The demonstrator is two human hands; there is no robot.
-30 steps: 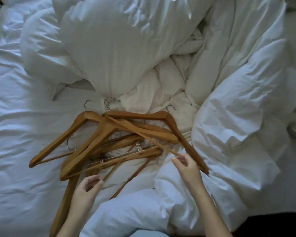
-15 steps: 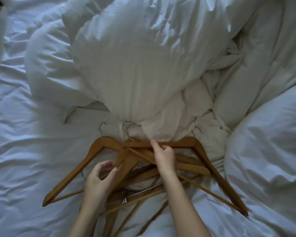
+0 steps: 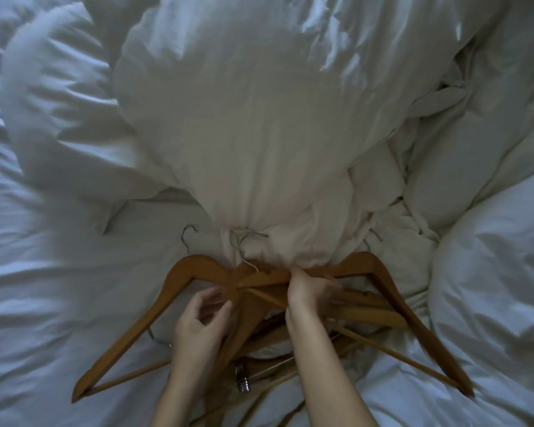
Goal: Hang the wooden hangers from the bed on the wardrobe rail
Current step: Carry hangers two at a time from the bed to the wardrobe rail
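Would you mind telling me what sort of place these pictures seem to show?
Most likely a bedroom, perhaps a hotel room: an unmade bed with a crumpled white duvet, and several wooden hangers piled on it.

Gripping a wooden hanger (image 3: 396,303) with the right hand (image 3: 307,289); holding the left hand (image 3: 201,322) alongside, fingers loosely curled, empty.

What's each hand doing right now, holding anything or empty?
Left hand: open, fingers loosely curled, holding nothing.
Right hand: closed, fingers gripping the top wooden hanger.
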